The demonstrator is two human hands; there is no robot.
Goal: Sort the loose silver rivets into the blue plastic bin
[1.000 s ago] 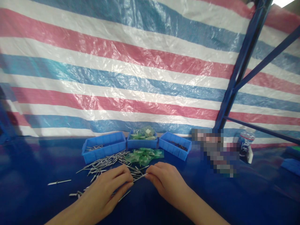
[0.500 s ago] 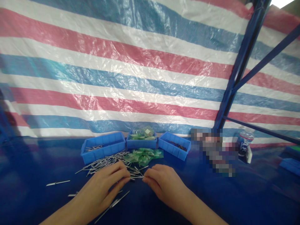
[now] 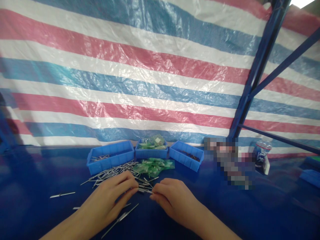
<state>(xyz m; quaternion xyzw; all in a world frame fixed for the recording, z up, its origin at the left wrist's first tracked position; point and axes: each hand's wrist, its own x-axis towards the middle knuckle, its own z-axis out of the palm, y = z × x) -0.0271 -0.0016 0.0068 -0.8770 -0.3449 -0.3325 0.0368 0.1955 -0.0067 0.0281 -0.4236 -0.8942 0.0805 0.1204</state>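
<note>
Striped tarp [image 3: 140, 66], blue frame [image 3: 257, 66], three blue bins [image 3: 110, 160], green packets [image 3: 153, 166], bottle [image 3: 261, 153].

The far side of the scene is closed off by a plastic tarpaulin [image 3: 140, 66] with horizontal red, white and blue stripes, creased and glossy under diffuse light. A blue metal frame [image 3: 260, 63] with diagonal braces is seen at the right. The near area is occupied by a counter [image 3: 37, 173] covered in dark blue sheeting.
</note>
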